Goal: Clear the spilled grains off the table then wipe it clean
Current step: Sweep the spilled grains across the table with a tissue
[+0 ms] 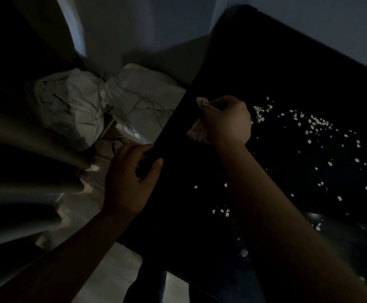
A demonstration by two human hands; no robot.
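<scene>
Black table [178,204] w/ grains [313,123] scattered across it; R hand [228,121] fists a cloth [196,132] over it, L hand [130,178] grips its edge. Careless sweep could flick grains off onto floor [117,276].

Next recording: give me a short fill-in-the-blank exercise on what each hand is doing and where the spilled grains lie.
1. The left hand grips the ____ of the dark table.
2. Most of the pale grains lie scattered to the ____ of the right hand.
3. The crumpled cloth is bunched in the ____ hand.

Missing words: edge; right; right.
</scene>
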